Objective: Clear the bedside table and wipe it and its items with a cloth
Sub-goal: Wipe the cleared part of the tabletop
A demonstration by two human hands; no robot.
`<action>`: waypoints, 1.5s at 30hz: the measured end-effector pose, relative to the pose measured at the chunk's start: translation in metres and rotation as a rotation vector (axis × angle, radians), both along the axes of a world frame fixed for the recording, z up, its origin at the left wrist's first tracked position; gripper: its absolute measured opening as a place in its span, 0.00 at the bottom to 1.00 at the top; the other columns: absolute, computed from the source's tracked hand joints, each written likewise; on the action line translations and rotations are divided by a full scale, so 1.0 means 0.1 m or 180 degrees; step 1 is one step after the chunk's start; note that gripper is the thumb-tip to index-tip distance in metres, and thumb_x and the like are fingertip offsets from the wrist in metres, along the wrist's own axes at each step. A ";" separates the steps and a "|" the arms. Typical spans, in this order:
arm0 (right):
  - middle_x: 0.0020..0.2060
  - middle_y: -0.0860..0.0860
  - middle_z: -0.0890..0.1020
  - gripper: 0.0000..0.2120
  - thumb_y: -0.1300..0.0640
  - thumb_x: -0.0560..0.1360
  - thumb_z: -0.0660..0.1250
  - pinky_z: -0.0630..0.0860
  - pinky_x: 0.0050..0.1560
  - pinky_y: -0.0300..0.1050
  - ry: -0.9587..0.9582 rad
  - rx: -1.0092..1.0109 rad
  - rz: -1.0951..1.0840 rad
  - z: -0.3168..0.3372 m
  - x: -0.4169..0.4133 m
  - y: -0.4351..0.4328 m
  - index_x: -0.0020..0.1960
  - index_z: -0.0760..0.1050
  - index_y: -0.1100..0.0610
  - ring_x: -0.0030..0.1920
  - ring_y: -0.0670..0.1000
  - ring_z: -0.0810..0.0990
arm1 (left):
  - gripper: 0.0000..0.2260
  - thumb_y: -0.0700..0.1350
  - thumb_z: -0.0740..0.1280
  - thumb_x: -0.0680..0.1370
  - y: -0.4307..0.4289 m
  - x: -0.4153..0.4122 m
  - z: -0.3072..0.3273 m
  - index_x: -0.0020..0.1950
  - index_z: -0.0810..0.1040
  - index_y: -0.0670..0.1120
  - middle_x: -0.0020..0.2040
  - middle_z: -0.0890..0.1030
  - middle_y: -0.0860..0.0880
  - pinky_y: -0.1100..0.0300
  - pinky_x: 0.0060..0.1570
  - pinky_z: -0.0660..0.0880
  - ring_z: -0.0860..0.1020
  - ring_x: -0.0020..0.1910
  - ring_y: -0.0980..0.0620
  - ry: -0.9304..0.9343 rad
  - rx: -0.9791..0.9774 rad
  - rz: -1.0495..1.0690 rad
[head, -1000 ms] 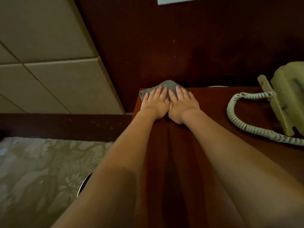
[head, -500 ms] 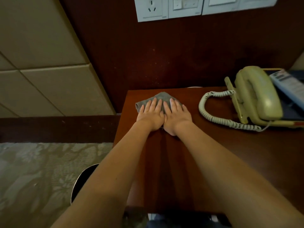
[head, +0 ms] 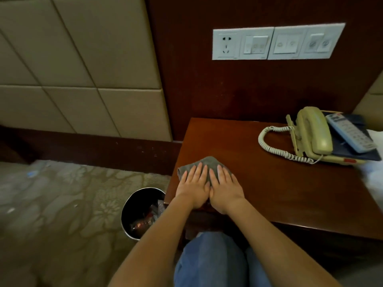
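Note:
A grey cloth (head: 209, 162) lies on the dark red wooden bedside table (head: 279, 187), near its front left corner. My left hand (head: 193, 187) and my right hand (head: 226, 189) press flat on the cloth side by side, fingers spread and pointing away from me. A beige corded telephone (head: 313, 131) sits at the table's back right, its coiled cord (head: 267, 141) looping to the left. A white remote control (head: 350, 135) rests on a dark folder (head: 356, 150) beside the handset.
A round metal waste bin (head: 143, 212) holding wrappers stands on the patterned carpet left of the table. A white socket and switch panel (head: 277, 43) is on the wood wall behind. Padded beige panels fill the left wall. My blue-jeaned knees (head: 211, 262) are below the table edge.
Both hands have dragged the cloth from the table's back left corner toward its front edge. The view has pulled back, bringing the bin, wall panel and remote into sight.

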State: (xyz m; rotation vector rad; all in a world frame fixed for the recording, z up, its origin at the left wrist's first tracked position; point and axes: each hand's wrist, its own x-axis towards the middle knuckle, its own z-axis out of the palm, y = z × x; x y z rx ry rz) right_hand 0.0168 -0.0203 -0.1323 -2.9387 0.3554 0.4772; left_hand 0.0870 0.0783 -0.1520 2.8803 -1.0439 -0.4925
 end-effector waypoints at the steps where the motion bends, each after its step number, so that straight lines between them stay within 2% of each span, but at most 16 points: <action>1: 0.77 0.56 0.38 0.28 0.49 0.83 0.42 0.41 0.76 0.52 -0.0010 0.0003 0.0069 0.01 -0.01 0.12 0.78 0.36 0.55 0.77 0.55 0.38 | 0.25 0.53 0.42 0.84 0.14 -0.04 -0.01 0.78 0.38 0.47 0.78 0.37 0.49 0.51 0.74 0.38 0.38 0.77 0.51 -0.0053 0.0001 0.0064; 6: 0.78 0.57 0.42 0.28 0.51 0.83 0.46 0.43 0.77 0.52 -0.0141 0.0121 0.0389 0.03 0.00 0.61 0.79 0.42 0.56 0.77 0.56 0.42 | 0.25 0.52 0.43 0.84 0.78 -0.26 -0.06 0.78 0.39 0.44 0.78 0.38 0.47 0.56 0.73 0.38 0.38 0.77 0.52 -0.0214 -0.0318 0.0421; 11: 0.78 0.58 0.49 0.22 0.57 0.83 0.50 0.44 0.76 0.47 -0.0810 0.0587 0.0424 0.00 0.06 0.80 0.75 0.57 0.61 0.78 0.54 0.45 | 0.24 0.47 0.50 0.84 0.89 -0.39 -0.05 0.78 0.48 0.44 0.79 0.48 0.48 0.58 0.75 0.49 0.48 0.77 0.54 0.0577 -0.1891 0.1252; 13: 0.78 0.57 0.46 0.23 0.57 0.83 0.50 0.43 0.76 0.47 -0.0791 0.0701 0.0318 -0.05 0.13 0.80 0.76 0.54 0.61 0.78 0.54 0.42 | 0.22 0.45 0.51 0.84 0.81 -0.30 -0.06 0.78 0.52 0.45 0.78 0.54 0.47 0.51 0.74 0.57 0.57 0.76 0.50 0.0943 -0.2367 0.1728; 15: 0.77 0.57 0.40 0.29 0.55 0.82 0.51 0.38 0.75 0.47 -0.0676 0.0508 0.0371 -0.11 0.17 0.79 0.78 0.43 0.60 0.77 0.54 0.37 | 0.22 0.44 0.53 0.83 0.76 -0.17 -0.08 0.78 0.54 0.47 0.76 0.60 0.46 0.47 0.71 0.62 0.64 0.73 0.48 0.1115 -0.2532 0.1877; 19: 0.76 0.57 0.35 0.31 0.52 0.82 0.48 0.33 0.75 0.48 -0.0736 0.0307 0.0303 -0.20 0.44 0.64 0.78 0.36 0.58 0.76 0.53 0.34 | 0.22 0.39 0.54 0.83 0.57 0.22 -0.11 0.77 0.56 0.45 0.77 0.58 0.48 0.63 0.71 0.57 0.58 0.75 0.52 0.1304 -0.2699 0.1665; 22: 0.76 0.55 0.35 0.28 0.49 0.83 0.44 0.33 0.75 0.48 -0.0679 0.0377 0.0232 -0.18 0.82 0.42 0.78 0.37 0.54 0.76 0.52 0.34 | 0.21 0.39 0.54 0.83 0.35 0.60 -0.05 0.76 0.58 0.44 0.74 0.65 0.44 0.61 0.67 0.63 0.65 0.72 0.48 0.1412 -0.2735 0.1783; 24: 0.77 0.55 0.36 0.27 0.47 0.83 0.42 0.34 0.74 0.48 -0.0635 0.0357 0.0227 -0.19 1.14 0.26 0.78 0.38 0.52 0.76 0.52 0.35 | 0.19 0.39 0.54 0.83 0.22 0.87 -0.05 0.75 0.62 0.45 0.61 0.77 0.45 0.66 0.51 0.74 0.78 0.56 0.48 0.1473 -0.2822 0.1909; 26: 0.77 0.54 0.37 0.26 0.47 0.83 0.41 0.35 0.75 0.48 -0.0657 0.0335 0.0261 -0.21 1.42 0.13 0.78 0.40 0.50 0.77 0.52 0.35 | 0.18 0.40 0.53 0.83 0.11 1.13 -0.05 0.73 0.66 0.45 0.44 0.79 0.50 0.71 0.29 0.72 0.76 0.36 0.54 0.1530 -0.2941 0.1988; 27: 0.77 0.54 0.38 0.26 0.47 0.83 0.41 0.35 0.76 0.48 -0.0685 0.0333 0.0269 -0.22 1.56 0.08 0.79 0.41 0.50 0.77 0.52 0.36 | 0.17 0.40 0.53 0.83 0.05 1.26 -0.05 0.71 0.68 0.44 0.40 0.78 0.49 0.70 0.24 0.69 0.73 0.31 0.54 0.1538 -0.2911 0.1970; 31: 0.77 0.54 0.37 0.25 0.49 0.83 0.42 0.35 0.76 0.49 -0.0672 0.0340 0.0233 -0.23 2.06 -0.19 0.79 0.42 0.51 0.77 0.52 0.36 | 0.15 0.37 0.52 0.82 -0.25 1.81 -0.06 0.64 0.74 0.39 0.37 0.75 0.48 0.66 0.28 0.68 0.71 0.32 0.54 0.1606 -0.2725 0.1925; 33: 0.77 0.54 0.37 0.25 0.49 0.83 0.42 0.35 0.76 0.49 -0.0640 0.0285 0.0172 -0.22 2.31 -0.35 0.79 0.41 0.51 0.77 0.53 0.36 | 0.14 0.37 0.52 0.82 -0.43 2.04 -0.05 0.56 0.77 0.45 0.38 0.76 0.47 0.66 0.28 0.68 0.73 0.34 0.50 0.1560 -0.2678 0.1790; 36: 0.77 0.55 0.39 0.25 0.49 0.83 0.42 0.36 0.76 0.49 -0.0664 0.0278 0.0093 -0.22 2.60 -0.56 0.79 0.42 0.51 0.77 0.53 0.38 | 0.14 0.38 0.53 0.82 -0.63 2.33 -0.05 0.49 0.77 0.51 0.41 0.77 0.46 0.60 0.38 0.69 0.73 0.43 0.47 0.1560 -0.2887 0.1700; 42: 0.78 0.56 0.45 0.28 0.51 0.82 0.46 0.39 0.76 0.49 -0.0652 0.0097 0.0000 -0.20 2.85 -0.77 0.78 0.40 0.54 0.77 0.55 0.43 | 0.16 0.36 0.55 0.81 -0.94 2.61 -0.01 0.67 0.74 0.43 0.40 0.78 0.48 0.66 0.28 0.71 0.75 0.31 0.57 0.0979 -0.2653 0.1539; 43: 0.78 0.56 0.46 0.30 0.53 0.81 0.50 0.39 0.76 0.49 -0.0637 0.0036 0.0017 -0.20 2.84 -0.78 0.78 0.39 0.56 0.77 0.55 0.44 | 0.17 0.36 0.55 0.81 -0.98 2.60 0.01 0.68 0.72 0.44 0.45 0.79 0.48 0.70 0.29 0.72 0.76 0.32 0.59 0.0860 -0.2577 0.1462; 45: 0.77 0.56 0.47 0.34 0.55 0.79 0.53 0.39 0.76 0.49 -0.0631 -0.0034 0.0040 -0.20 2.83 -0.82 0.78 0.38 0.57 0.77 0.55 0.44 | 0.19 0.36 0.55 0.80 -1.03 2.58 0.02 0.72 0.68 0.42 0.59 0.78 0.46 0.70 0.44 0.74 0.79 0.49 0.56 0.0643 -0.2462 0.1338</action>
